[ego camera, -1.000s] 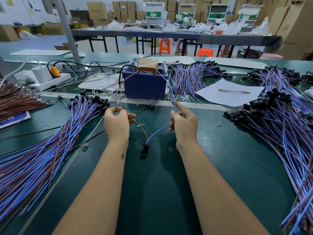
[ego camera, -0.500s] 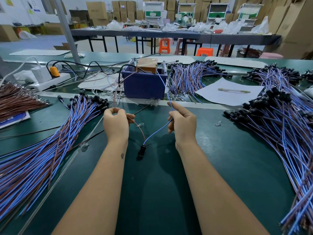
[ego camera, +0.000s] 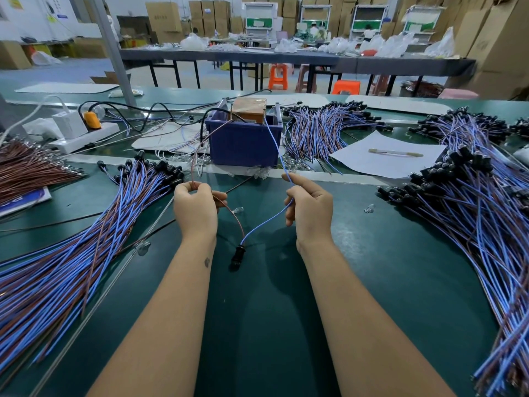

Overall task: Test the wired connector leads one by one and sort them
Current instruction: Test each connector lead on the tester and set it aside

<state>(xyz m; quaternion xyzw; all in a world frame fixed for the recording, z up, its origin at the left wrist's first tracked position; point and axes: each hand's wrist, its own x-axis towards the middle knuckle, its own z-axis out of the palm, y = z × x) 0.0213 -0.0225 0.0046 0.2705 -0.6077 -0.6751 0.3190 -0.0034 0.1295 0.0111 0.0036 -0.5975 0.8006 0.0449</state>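
One connector lead hangs between my hands over the green table point(ego camera: 257, 325). Its black connector point(ego camera: 238, 254) dangles low in the middle. My left hand point(ego camera: 196, 209) pinches the brown wire point(ego camera: 233, 214) of the lead together with a brown test wire that runs up toward the blue bin point(ego camera: 243, 141). My right hand point(ego camera: 309, 209) pinches the blue wire point(ego camera: 264, 226) against a blue test wire coming from the same bin. A brown box point(ego camera: 248, 108) sits inside the bin.
Big piles of blue-and-brown leads lie at the left point(ego camera: 71, 247) and right point(ego camera: 472, 210), another behind the bin point(ego camera: 320, 130). A white paper with a pen point(ego camera: 386, 154) lies right of the bin. A power strip point(ego camera: 83, 137) and brown wires point(ego camera: 25, 167) sit far left.
The dangling black connector has drifted slightly left and nearer to the bin. Both hands keep nearly the same place and the same pinch on the wires.
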